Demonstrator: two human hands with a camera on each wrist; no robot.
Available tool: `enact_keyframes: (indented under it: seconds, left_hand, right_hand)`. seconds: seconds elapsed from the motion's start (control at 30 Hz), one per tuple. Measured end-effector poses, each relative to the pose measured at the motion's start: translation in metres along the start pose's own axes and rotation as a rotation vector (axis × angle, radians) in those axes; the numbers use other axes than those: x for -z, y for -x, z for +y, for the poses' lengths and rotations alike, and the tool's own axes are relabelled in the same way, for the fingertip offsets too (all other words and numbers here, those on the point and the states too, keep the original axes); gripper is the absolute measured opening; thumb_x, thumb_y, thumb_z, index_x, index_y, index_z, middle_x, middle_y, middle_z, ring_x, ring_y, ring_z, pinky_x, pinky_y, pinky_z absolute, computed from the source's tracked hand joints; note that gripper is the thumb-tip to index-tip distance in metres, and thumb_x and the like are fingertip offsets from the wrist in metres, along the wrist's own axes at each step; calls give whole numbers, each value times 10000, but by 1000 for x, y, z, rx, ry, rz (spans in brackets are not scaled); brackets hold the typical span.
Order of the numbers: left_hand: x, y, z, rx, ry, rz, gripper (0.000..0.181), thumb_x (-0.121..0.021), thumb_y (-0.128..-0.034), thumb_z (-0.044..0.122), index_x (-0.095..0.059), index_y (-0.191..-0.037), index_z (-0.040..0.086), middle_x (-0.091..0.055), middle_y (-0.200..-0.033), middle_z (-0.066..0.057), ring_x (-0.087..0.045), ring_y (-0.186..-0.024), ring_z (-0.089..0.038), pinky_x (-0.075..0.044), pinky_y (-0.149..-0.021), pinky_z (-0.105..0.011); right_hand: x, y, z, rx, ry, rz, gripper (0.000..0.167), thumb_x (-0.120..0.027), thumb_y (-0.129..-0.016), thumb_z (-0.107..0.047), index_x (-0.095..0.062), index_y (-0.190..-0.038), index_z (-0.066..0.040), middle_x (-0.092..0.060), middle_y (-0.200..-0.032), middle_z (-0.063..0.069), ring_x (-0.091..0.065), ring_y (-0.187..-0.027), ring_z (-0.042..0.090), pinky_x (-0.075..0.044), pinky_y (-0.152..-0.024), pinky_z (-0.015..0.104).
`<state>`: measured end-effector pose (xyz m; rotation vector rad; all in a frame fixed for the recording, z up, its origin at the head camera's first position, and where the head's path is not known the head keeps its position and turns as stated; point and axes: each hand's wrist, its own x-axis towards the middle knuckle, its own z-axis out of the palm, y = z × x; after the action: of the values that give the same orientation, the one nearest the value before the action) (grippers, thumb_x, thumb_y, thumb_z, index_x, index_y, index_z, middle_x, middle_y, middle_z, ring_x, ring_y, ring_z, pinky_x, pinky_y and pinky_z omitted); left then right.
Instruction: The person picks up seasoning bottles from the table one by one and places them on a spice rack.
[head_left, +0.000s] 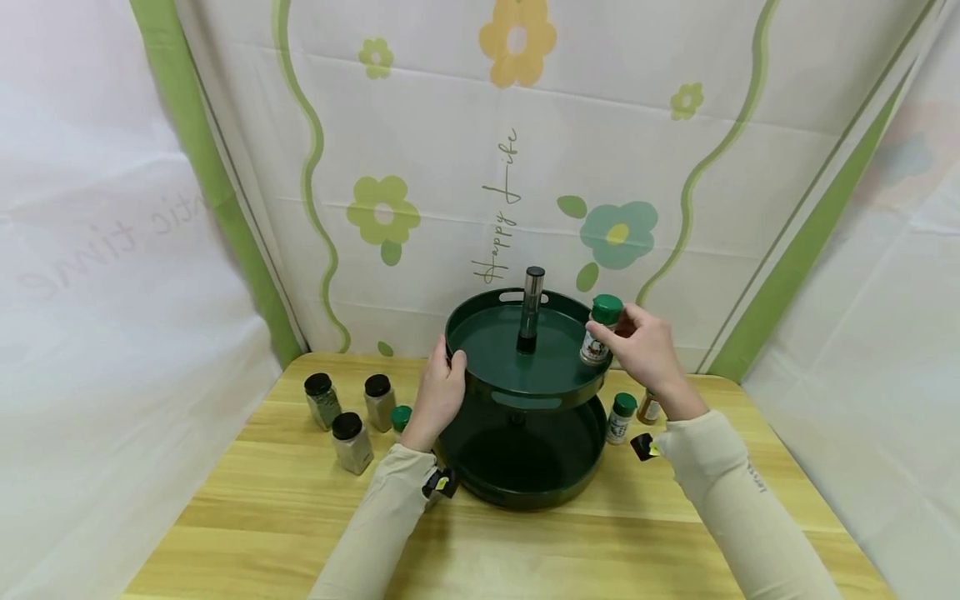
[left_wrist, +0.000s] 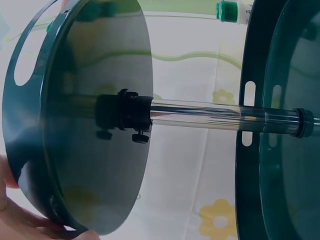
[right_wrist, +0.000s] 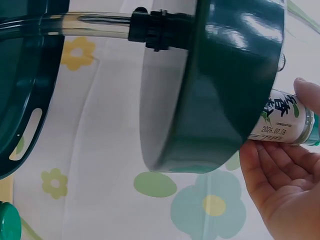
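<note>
A dark green two-tier round tray stands on the table, its upper tray (head_left: 491, 358) joined to the lower tray (head_left: 517, 454) by a central post (head_left: 531, 304). My left hand (head_left: 437, 392) grips the left side of the upper tray, thumb near the rim; in the left wrist view, fingertips (left_wrist: 87, 235) reach its underside. At the right inner edge of the upper tray, my right hand (head_left: 654, 354) pinches a green-lidded spice jar (head_left: 597, 342) between thumb and fingers. The jar is nearly upright; the tray wall hides its base in the right wrist view.
Left of the tray stand several black-lidded jars (head_left: 352, 443) and a green-lidded jar (head_left: 402, 417), partly hidden by my left hand. Another green-lidded jar (head_left: 621, 419) and an amber jar (head_left: 648, 408) stand at right. Patterned fabric (head_left: 450, 125) hangs behind the wooden table (head_left: 255, 500).
</note>
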<state>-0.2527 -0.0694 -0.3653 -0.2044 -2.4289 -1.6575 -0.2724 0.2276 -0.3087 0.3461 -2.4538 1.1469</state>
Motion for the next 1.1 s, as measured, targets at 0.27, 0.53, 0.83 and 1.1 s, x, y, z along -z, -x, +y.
enact_keyframes:
  seconds: [0.27,0.53,0.83,1.1]
  left_hand:
    - [1,0,1,-4,-5,2,612,-314,-1030,352,-72,-1524,86,-122,-1559,-104,-170,-1406,-259,-200,-1110,-456]
    - [2,0,4,-12,-11,-8,611,-306,-1030,342,-65,-1522,73,-115,-1560,-107,-165,-1408,-255,-205,-1110,-453]
    - [2,0,4,-7,-18,-13,623,-313,-1028,358,-62,-1522,73,-119,-1560,-120,-168,-1406,-256,-208,-1108,-453]
    - [5,-1,6,-18,-37,-43,631,-335,-1025,349,-74,-1520,58,-146,-1550,-132,-217,-1389,-291,-238,-1092,-481]
  right_hand:
    - [-3,3,3,-11,2,-9,419,-641,-853,-510,-599,-925,-99,-597,-811,68,-534,-709,225,-447,-577,331]
    - [-4,4,6,-10,7,-21,433,-644,-852,-509,-618,-987,-99,-611,-875,64,-564,-778,205,-475,-641,349]
    - [-6,6,13,-36,-8,-38,448,-647,-845,-516,-632,-1025,-105,-627,-892,63,-575,-789,208,-480,-648,351]
    - [-7,9,15,-28,-11,-30,418,-644,-856,-499,-615,-983,-102,-619,-876,65,-562,-779,210,-469,-632,341]
